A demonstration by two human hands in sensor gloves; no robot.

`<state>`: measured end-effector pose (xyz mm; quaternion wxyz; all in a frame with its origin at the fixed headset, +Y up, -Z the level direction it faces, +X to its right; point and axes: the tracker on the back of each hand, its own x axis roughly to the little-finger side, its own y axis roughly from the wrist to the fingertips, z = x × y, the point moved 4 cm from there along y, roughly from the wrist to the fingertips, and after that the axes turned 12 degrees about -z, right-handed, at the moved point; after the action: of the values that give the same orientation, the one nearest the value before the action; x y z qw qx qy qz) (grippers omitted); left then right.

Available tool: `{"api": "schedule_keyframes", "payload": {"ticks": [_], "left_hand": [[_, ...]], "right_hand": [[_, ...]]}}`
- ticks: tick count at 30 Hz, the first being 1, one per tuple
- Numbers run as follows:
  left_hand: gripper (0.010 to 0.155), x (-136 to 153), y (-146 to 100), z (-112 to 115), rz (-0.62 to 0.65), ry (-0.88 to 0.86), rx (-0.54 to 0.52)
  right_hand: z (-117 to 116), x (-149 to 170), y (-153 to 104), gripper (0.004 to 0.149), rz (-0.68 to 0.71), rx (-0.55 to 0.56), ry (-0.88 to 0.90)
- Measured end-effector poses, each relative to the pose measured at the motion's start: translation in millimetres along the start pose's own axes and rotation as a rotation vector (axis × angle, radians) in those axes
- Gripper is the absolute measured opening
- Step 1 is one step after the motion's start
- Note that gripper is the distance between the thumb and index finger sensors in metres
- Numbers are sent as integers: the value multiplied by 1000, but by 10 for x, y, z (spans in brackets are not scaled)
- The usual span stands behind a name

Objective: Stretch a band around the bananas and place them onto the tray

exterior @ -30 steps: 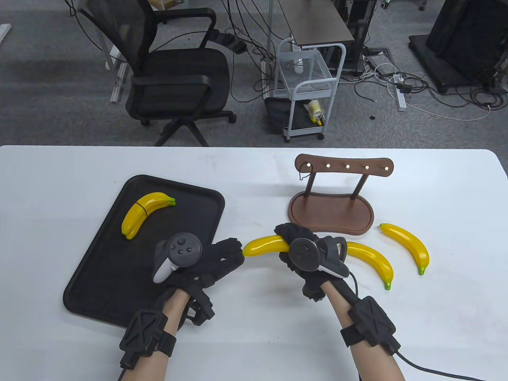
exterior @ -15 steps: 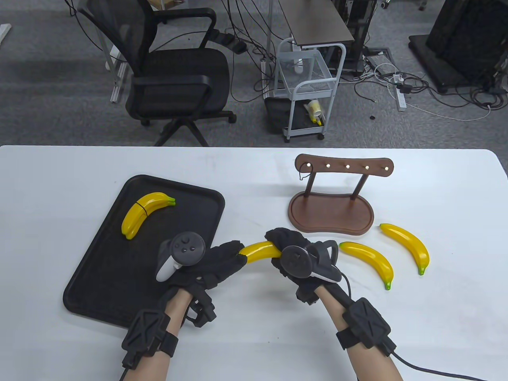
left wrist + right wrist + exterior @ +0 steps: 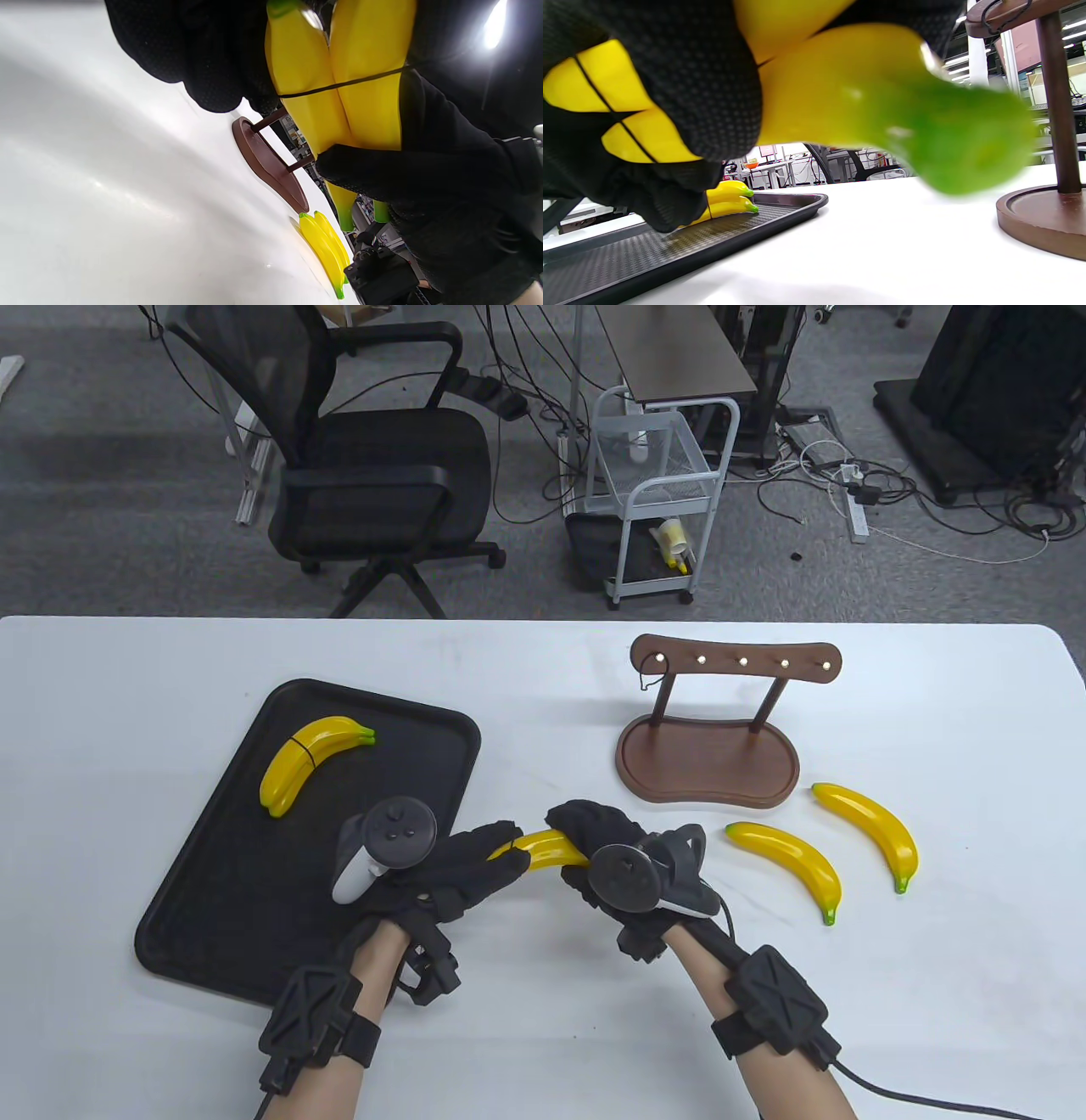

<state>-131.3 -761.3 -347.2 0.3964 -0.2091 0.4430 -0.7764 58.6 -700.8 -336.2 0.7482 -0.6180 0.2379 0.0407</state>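
Observation:
Both hands hold a pair of yellow bananas (image 3: 547, 848) just right of the black tray (image 3: 212, 891). A thin black band (image 3: 339, 84) runs around the pair, seen in the left wrist view and as band (image 3: 594, 84) in the right wrist view. My left hand (image 3: 475, 865) grips the pair's left end; my right hand (image 3: 594, 836) curls over its right part. A banded pair of bananas (image 3: 307, 759) lies on the tray's far part. Two loose bananas (image 3: 789, 865) (image 3: 874, 827) lie on the table to the right.
A brown wooden stand (image 3: 708, 755) with a peg rail stands behind the right hand; a dark band (image 3: 649, 670) hangs from its left peg. An office chair (image 3: 373, 466) and a white cart (image 3: 657, 492) stand on the floor beyond the table.
My right hand has carried the banana pair leftward and a little nearer, toward the tray. The left hand's fingers now wrap the pair's left end.

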Motion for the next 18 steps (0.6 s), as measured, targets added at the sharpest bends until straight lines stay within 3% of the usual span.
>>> {"api": "schedule_keyframes", "payload": {"ticks": [4,18], "left_hand": [[84,-9,-7,9,0,2,16],[80,-37,-31,-64,3,-8,-84]], "right_hand": [[-13,-56,-15,71,21,1,-15],[17,-2,-1,73,32,-36,32]]}}
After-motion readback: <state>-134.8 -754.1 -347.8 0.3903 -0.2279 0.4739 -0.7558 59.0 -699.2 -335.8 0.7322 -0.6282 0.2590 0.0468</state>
